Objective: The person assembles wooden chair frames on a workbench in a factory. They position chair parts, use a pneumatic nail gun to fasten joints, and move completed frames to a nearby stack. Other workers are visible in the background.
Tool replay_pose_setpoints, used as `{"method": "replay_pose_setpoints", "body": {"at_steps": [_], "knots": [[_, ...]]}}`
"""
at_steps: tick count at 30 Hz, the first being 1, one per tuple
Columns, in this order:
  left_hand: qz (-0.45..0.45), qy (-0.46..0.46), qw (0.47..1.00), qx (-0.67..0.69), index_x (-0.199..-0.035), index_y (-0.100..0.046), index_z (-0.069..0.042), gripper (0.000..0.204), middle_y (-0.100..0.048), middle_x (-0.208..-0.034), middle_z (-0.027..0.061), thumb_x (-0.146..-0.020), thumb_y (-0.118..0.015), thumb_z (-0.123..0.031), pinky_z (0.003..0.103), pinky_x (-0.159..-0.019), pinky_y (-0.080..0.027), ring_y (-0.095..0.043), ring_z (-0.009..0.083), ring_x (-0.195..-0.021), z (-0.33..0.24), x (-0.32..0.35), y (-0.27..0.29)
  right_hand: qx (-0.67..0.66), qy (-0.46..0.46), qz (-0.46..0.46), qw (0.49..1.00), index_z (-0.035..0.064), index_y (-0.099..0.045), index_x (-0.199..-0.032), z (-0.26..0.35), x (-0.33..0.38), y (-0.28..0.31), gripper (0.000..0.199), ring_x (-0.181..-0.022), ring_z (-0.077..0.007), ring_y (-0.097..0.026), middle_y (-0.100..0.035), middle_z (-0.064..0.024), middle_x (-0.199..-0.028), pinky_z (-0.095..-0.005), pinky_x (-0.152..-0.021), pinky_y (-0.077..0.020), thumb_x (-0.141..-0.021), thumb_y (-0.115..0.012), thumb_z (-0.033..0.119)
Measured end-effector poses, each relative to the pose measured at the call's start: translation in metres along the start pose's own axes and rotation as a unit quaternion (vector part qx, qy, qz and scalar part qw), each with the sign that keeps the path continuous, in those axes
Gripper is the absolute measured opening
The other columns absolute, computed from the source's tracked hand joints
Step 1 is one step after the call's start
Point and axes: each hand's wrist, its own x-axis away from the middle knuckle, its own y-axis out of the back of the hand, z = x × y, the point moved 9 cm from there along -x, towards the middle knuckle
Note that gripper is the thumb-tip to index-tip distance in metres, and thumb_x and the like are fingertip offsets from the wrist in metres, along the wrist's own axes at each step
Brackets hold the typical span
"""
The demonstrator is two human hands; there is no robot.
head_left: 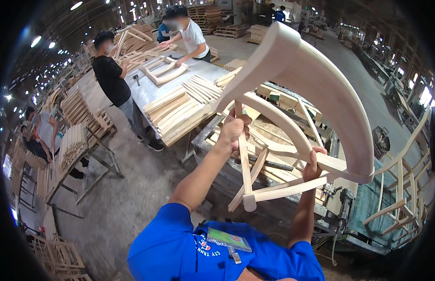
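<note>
A pale, unfinished wooden chair frame is held up in front of me, tilted, its broad curved back panel at the upper right. My left hand is closed around a straight leg of the frame, below the panel's left end. Lower and to the right, my right hand grips the frame where curved and straight rails meet. Under the frame is a workbench with loose wooden pieces. A dark rod-like tool shows between the frame's rails. Parts of both hands' fingers are hidden behind the wood.
Left of the bench, a metal-topped table carries stacked wooden strips, a hammer and another wooden frame. Two people stand around it. Curved chair frames stand at the right by a green surface. A strip-laden rack stands far left.
</note>
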Motion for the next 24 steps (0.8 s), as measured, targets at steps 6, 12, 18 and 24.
{"method": "replay_pose_setpoints", "body": {"at_steps": [6, 12, 18, 24], "knots": [[-0.032, 0.008, 0.999, 0.031, -0.141, -0.05, -0.013, 0.06, -0.052, -0.073, -0.0011, -0.084, -0.062, 0.001, 0.031, -0.042, -0.041, -0.049, 0.0118, -0.051, 0.009, 0.007, 0.009, -0.116, 0.008, -0.12, 0.986, 0.0061, -0.058, -0.101, -0.021, -0.006, 0.007, 0.016, -0.1, -0.019, -0.058, -0.057, -0.0072, -0.097, -0.0402, -0.102, -0.0441, -0.09, -0.068, 0.003], [-0.081, 0.007, 0.997, 0.016, -0.15, -0.045, -0.013, 0.07, -0.052, -0.072, -0.0002, -0.083, -0.063, 0.0, 0.031, -0.044, -0.041, -0.048, 0.012, -0.051, 0.019, 0.019, 0.007, -0.117, 0.075, -0.124, 0.983, 0.0047, -0.058, -0.102, -0.013, -0.028, -0.014, 0.02, -0.088, -0.0175, -0.06, -0.06, -0.0088, -0.095, -0.0355, -0.089, -0.0513, -0.087, -0.07, -0.001], [-0.126, 0.008, 0.992, 0.021, -0.141, -0.05, -0.012, 0.06, -0.053, -0.073, 0.0007, -0.084, -0.062, 0.002, 0.029, -0.042, -0.046, -0.052, 0.0101, -0.051, 0.027, 0.03, 0.004, -0.097, 0.059, -0.133, 0.985, 0.005, -0.057, -0.102, -0.016, -0.043, -0.029, 0.019, -0.091, -0.0138, -0.057, -0.057, -0.0062, -0.097, -0.032, -0.089, -0.0476, -0.088, -0.069, -0.002], [-0.089, 0.023, 0.996, 0.006, -0.142, -0.043, -0.008, 0.061, -0.052, -0.073, 0.001, -0.085, -0.064, 0.0, 0.028, -0.042, -0.046, -0.051, 0.0084, -0.049, 0.049, 0.046, -0.002, 0.145, 0.138, -0.12, 0.973, 0.0026, -0.06, -0.097, 0.002, -0.08, -0.05, 0.015, -0.083, -0.0121, -0.057, -0.057, -0.0025, -0.09, -0.0298, -0.081, -0.0482, -0.088, -0.072, 0.002]]}}
